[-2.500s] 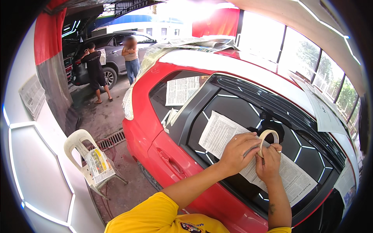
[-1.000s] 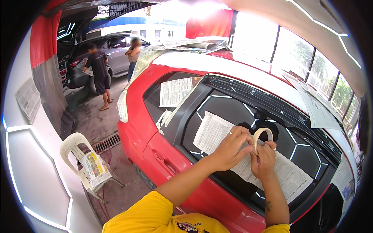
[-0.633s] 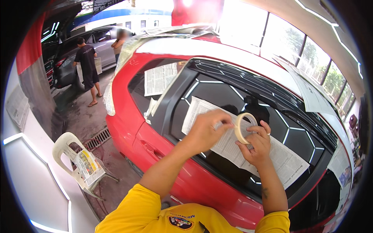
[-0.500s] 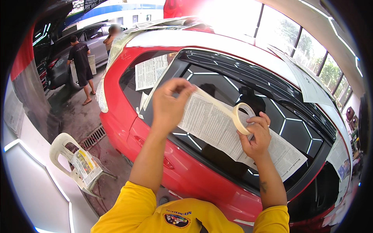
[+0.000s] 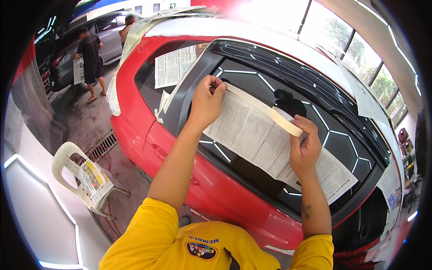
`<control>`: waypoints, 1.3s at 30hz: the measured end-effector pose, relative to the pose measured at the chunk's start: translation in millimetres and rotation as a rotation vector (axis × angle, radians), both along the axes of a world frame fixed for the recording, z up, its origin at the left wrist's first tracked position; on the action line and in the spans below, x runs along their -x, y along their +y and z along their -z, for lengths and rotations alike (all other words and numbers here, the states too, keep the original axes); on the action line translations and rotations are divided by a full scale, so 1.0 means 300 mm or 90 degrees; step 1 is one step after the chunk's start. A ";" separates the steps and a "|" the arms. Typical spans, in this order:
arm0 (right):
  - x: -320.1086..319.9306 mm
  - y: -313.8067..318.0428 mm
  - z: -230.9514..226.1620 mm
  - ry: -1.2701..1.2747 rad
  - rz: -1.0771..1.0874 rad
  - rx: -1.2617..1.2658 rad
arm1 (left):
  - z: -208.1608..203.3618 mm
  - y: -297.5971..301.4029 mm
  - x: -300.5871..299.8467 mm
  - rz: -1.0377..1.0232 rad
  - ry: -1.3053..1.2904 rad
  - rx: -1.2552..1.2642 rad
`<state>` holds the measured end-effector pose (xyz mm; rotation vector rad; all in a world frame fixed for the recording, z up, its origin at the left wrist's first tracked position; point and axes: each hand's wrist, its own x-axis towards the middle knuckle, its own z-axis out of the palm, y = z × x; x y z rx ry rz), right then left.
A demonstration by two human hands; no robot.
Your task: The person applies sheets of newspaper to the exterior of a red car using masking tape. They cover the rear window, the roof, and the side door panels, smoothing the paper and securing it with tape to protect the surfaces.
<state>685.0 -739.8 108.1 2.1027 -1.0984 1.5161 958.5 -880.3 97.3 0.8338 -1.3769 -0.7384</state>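
Note:
A sheet of newspaper (image 5: pixel 245 132) lies across the dark rear window (image 5: pixel 339 128) of a red car (image 5: pixel 135 96). My left hand (image 5: pixel 208 102) pinches the free end of a pale strip of masking tape at the sheet's upper left corner. In my right hand (image 5: pixel 306 146) is the roll of masking tape (image 5: pixel 288 124), gripped between thumb and fingers at its right side. The tape strip (image 5: pixel 247 97) stretches between both hands along the sheet's upper edge. Whether it touches the glass I cannot tell.
Newspaper (image 5: pixel 173 69) covers part of the side window, and more sheets (image 5: pixel 371 99) hang by the roof. A white plastic chair (image 5: pixel 74 168) stands at left, near a floor drain (image 5: pixel 104 145). Two people are by a grey car (image 5: pixel 105 38) at the back left.
Both my hands have shifted slightly up and to the right. The tape roll has turned, its outer face now showing more. The person in dark clothes behind has moved and turned.

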 end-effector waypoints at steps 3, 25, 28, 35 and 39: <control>-0.023 0.012 -0.004 -0.030 0.040 -0.001 | 0.007 -0.007 -0.004 -0.088 -0.054 0.076; -0.016 0.010 -0.007 0.068 0.069 0.036 | 0.027 -0.038 0.014 -0.188 -0.068 0.069; -0.013 0.005 -0.004 0.078 0.068 0.048 | 0.027 -0.040 0.019 -0.206 -0.074 0.085; -0.020 0.007 -0.003 0.099 0.080 0.051 | -0.004 -0.052 -0.006 -0.178 -0.087 0.021; -0.019 0.011 -0.008 0.115 0.078 0.055 | -0.038 -0.049 -0.027 -0.128 -0.007 -0.099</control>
